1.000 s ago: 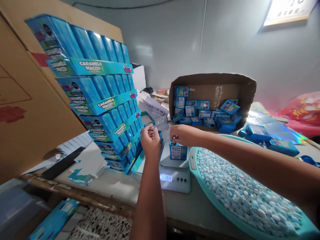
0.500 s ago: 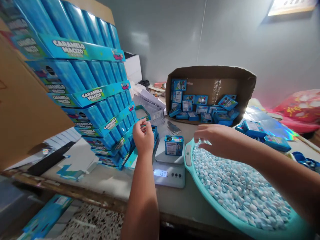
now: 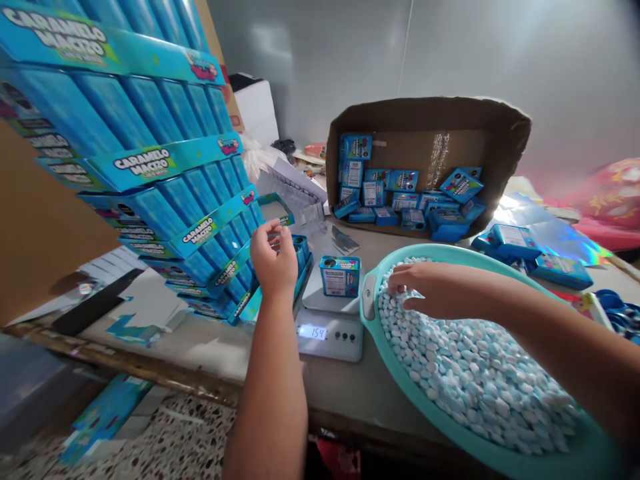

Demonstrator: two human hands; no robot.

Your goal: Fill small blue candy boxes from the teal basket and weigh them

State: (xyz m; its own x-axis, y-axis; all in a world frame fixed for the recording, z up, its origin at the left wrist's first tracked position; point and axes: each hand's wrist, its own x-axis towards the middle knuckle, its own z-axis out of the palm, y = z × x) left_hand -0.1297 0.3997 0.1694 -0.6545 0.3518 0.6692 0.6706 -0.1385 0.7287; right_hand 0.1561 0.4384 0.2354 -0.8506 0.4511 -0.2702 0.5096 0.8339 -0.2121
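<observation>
A small blue candy tin [image 3: 341, 276] stands upright on a white kitchen scale [image 3: 333, 333], whose lit display reads 154. Left of the tin, my left hand [image 3: 274, 259] hovers with loosely curled fingers and a gap before the thumb; nothing shows in it. My right hand [image 3: 411, 283] is over the near-left part of a turquoise tub [image 3: 395, 380], fingers bent down at the pale blue and white candies [image 3: 480, 373]. Its thumb is apart from the fingers, and I see no candy held.
Stacked blue display boxes [image 3: 143, 163] rise high on the left. A cardboard box [image 3: 415, 117] lying on its side at the back holds several blue tins. More blue tins [image 3: 560, 270] lie right of the tub. Paper scraps [image 3: 150, 300] sit near the table's left edge.
My right hand has lowered toward the candies in the tub. The camera view has shifted, so the stack and scale appear further left. The display still reads 154.
</observation>
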